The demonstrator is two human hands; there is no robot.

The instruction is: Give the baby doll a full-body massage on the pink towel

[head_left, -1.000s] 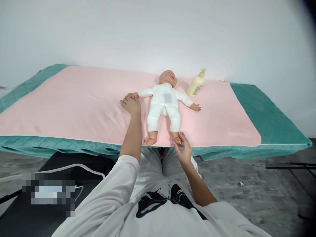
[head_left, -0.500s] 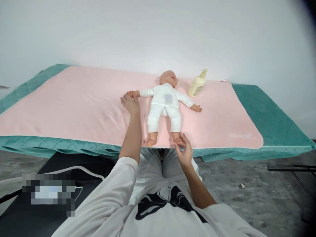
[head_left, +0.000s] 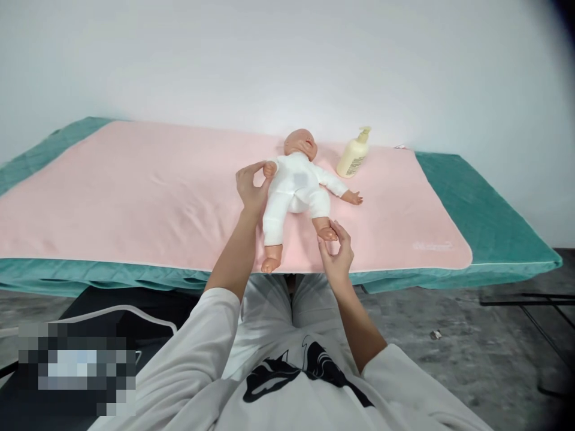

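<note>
A baby doll in a white cloth suit lies on its back on a pink mat, its head toward the wall. My left hand grips the doll's hand on the image's left side, thumb and fingers pinched on it, with that arm bent in against the body. My right hand holds the doll's foot on the image's right, lifting it slightly with the knee bent. The other doll foot rests near the mat's front edge, and the other arm stretches out sideways.
A cream pump bottle stands on the mat to the right of the doll's head. Beneath the mat is a green padded cover. Behind rises a white wall. A dark seat with a pale cable is at lower left.
My left hand has pushed the doll's hand inward to its side, folding the arm. My right hand has raised the doll's foot toward its body, bending that leg.
</note>
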